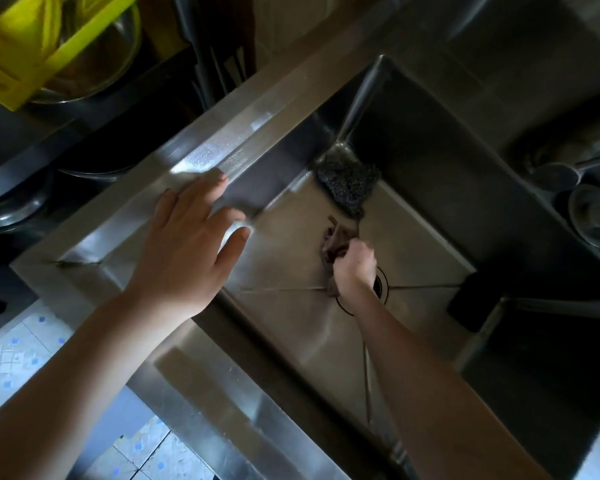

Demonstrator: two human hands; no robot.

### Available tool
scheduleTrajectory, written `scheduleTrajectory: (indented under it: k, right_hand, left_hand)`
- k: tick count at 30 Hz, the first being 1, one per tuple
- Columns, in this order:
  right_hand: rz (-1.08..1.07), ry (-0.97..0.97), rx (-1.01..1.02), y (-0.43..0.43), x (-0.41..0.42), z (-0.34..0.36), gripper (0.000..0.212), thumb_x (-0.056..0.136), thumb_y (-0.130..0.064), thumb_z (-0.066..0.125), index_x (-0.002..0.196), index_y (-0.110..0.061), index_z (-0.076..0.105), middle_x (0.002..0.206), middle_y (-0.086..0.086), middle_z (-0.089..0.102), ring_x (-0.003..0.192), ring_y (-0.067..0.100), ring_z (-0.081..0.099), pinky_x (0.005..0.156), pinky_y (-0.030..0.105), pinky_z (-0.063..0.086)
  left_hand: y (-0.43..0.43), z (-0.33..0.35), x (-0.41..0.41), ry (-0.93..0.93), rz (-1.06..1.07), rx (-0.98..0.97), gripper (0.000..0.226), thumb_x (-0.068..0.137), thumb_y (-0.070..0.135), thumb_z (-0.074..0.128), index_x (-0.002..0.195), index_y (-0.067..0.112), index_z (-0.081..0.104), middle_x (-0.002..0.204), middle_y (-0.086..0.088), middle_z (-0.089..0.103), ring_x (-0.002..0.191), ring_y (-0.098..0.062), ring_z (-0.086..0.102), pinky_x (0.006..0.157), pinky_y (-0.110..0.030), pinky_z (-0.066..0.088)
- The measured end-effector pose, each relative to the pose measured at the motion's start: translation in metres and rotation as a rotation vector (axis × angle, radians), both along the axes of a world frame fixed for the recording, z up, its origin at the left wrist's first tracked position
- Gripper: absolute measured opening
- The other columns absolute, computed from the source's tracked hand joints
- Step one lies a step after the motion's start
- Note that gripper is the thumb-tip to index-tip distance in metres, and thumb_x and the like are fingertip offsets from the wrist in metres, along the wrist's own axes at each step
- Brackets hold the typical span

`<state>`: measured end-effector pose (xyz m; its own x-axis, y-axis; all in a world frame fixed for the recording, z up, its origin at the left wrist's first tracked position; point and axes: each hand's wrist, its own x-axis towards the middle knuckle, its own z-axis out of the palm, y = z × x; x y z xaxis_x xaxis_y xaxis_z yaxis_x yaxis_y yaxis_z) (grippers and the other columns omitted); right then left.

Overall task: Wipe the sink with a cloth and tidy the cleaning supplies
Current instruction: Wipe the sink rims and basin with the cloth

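Sink wipe in progress, basin floor beside the drain.

Right hand (355, 268) fisted around the brown cloth (336, 239) on the sink (291, 323) floor; scouring pad (349, 183) lies just beyond, in the far corner. Left hand (191, 244) spread open, braced on the rim.

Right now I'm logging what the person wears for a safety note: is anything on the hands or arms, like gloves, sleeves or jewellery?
Nothing shows. The left hand and right hand are bare, without gloves, rings or a watch. Both forearms are uncovered up to the picture's edge, so no sleeve is in view.
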<state>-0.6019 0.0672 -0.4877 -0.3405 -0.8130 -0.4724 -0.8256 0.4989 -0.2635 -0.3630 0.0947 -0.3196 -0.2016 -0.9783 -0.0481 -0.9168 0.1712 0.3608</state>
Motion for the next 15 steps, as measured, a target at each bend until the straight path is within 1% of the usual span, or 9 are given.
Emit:
scheduleTrajectory:
  k: [3,6,8,10,12,15]
  right_hand:
    - [0.081,0.003,0.047,0.026,-0.003,0.006,0.021,0.087,-0.007,0.051,0.107,-0.005,0.059,0.118,0.017,0.055,0.101,0.036,0.058,0.083,0.038,0.049]
    - [0.237,0.004,0.076,0.038,0.002,0.012,0.026,0.087,-0.005,0.048,0.112,-0.007,0.058,0.120,0.014,0.051,0.105,0.036,0.056,0.084,0.035,0.047]
    - [0.356,0.016,0.059,0.040,0.001,0.018,0.028,0.086,-0.003,0.049,0.112,-0.008,0.057,0.120,0.013,0.047,0.105,0.035,0.056,0.082,0.036,0.047]
    - [0.411,0.015,0.015,0.038,-0.009,0.026,0.033,0.083,-0.002,0.049,0.114,-0.011,0.057,0.122,0.011,0.047,0.102,0.035,0.057,0.081,0.037,0.048]
    - [0.342,-0.011,-0.037,0.031,-0.028,0.032,0.040,0.080,-0.001,0.049,0.116,-0.016,0.060,0.121,0.010,0.052,0.101,0.034,0.059,0.084,0.037,0.050]
    - [0.135,-0.035,-0.111,0.014,-0.065,0.038,0.049,0.077,0.001,0.052,0.121,-0.020,0.062,0.118,0.011,0.060,0.101,0.031,0.061,0.088,0.035,0.051]
  left_hand:
    - [0.000,0.004,-0.003,-0.034,0.008,0.019,0.051,0.090,0.042,0.027,0.105,0.011,0.065,0.142,-0.017,0.042,0.134,-0.029,0.038,0.104,-0.051,0.028]
    - [-0.001,0.008,-0.007,-0.050,0.019,0.012,0.052,0.088,0.041,0.027,0.107,0.011,0.065,0.140,-0.018,0.043,0.127,-0.033,0.045,0.103,-0.051,0.027]
    - [-0.001,0.010,-0.009,-0.075,0.030,0.008,0.051,0.088,0.040,0.028,0.109,0.010,0.065,0.138,-0.018,0.044,0.122,-0.034,0.048,0.103,-0.053,0.028]
    - [-0.001,0.010,-0.011,-0.102,0.038,0.014,0.051,0.088,0.040,0.029,0.111,0.011,0.064,0.137,-0.018,0.045,0.119,-0.036,0.049,0.103,-0.053,0.029]
    - [-0.002,0.009,-0.013,-0.120,0.037,0.025,0.051,0.088,0.040,0.029,0.112,0.011,0.063,0.138,-0.018,0.044,0.117,-0.038,0.049,0.102,-0.053,0.028]
    - [-0.004,0.008,-0.018,-0.131,0.024,0.028,0.047,0.089,0.040,0.031,0.113,0.013,0.062,0.140,-0.019,0.042,0.116,-0.040,0.049,0.103,-0.053,0.026]
